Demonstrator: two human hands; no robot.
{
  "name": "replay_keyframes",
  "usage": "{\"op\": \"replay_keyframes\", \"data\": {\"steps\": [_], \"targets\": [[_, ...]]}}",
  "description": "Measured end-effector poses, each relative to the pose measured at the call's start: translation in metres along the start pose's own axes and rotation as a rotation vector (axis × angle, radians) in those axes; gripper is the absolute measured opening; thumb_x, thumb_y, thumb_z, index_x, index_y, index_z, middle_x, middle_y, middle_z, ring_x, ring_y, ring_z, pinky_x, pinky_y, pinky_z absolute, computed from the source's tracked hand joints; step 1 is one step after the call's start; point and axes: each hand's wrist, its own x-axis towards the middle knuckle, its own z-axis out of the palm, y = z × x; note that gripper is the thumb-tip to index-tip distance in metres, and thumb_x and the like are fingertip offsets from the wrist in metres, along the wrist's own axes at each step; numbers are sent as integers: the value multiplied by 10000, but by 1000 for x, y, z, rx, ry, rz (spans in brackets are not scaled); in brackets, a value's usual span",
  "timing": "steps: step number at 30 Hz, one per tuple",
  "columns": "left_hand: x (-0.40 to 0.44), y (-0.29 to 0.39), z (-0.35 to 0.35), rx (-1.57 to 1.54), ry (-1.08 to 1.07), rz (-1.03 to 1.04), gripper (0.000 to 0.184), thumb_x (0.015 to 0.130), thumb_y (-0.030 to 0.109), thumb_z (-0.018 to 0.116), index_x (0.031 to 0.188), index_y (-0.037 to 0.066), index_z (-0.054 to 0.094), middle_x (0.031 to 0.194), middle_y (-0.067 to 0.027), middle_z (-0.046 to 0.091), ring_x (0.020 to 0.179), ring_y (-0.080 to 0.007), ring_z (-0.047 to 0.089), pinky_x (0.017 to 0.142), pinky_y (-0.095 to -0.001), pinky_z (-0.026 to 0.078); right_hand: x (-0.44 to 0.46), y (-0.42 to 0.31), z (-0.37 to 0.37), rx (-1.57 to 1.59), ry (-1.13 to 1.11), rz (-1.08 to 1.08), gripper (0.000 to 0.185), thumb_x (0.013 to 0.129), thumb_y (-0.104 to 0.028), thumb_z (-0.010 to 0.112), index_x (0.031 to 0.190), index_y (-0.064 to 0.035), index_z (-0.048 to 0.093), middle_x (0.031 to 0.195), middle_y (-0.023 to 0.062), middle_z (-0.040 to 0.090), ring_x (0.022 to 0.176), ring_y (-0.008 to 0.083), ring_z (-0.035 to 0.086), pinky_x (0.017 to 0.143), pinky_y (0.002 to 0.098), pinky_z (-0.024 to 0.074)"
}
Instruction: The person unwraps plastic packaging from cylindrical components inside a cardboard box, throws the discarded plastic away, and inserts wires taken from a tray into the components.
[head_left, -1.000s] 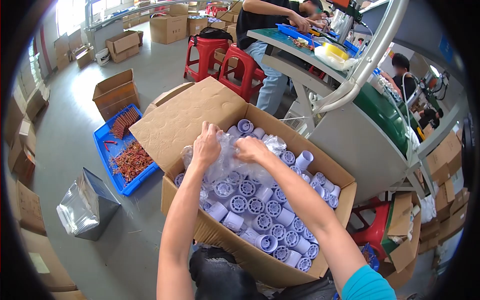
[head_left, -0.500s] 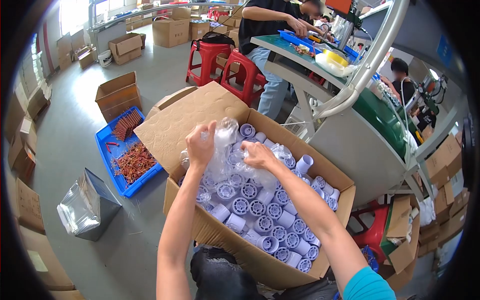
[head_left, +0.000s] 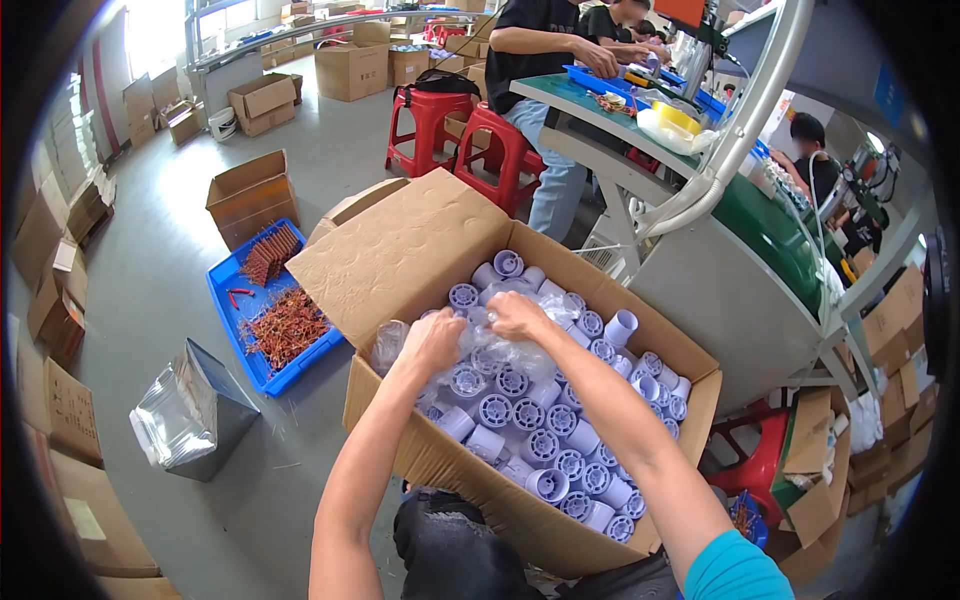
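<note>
A large open cardboard box (head_left: pixel 530 545) in front of me is filled with pale lilac plastic cups (head_left: pixel 495 410), round and slotted at the base, lying at many angles. Over the far left part of them spreads a clear plastic bag (head_left: pixel 490 352), crumpled. My left hand (head_left: pixel 433 342) is closed on the bag's film, low over the cups. Close to its right, my right hand (head_left: pixel 518 315) also grips the film with bent fingers. The fingertips of both hands are partly hidden by the knuckles and the shiny plastic.
Left of the box, a blue tray (head_left: pixel 280 380) holds reddish wire pieces and red-handled pliers. A metal tin (head_left: pixel 195 415) stands on the floor. Red stools (head_left: pixel 420 130) and a seated person (head_left: pixel 535 45) are beyond, at a green-topped workbench (head_left: pixel 560 92). A machine frame borders the right.
My left hand has come down and to the right, toward my right hand, lowering the plastic it had pulled up. The whole view has shifted slightly.
</note>
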Motion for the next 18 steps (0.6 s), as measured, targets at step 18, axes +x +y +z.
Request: {"op": "replay_keyframes", "data": {"steps": [18], "targets": [[-8,12,-11,96,46,-410,200,765,66,578,942,-20,617,935,-228,677,864,-371,680,739,-446,560,-75,14,-60,-97,221,-142,301,660,-147,548,919,-82,687,809,226,667,805,381,659,756,461,538]]}}
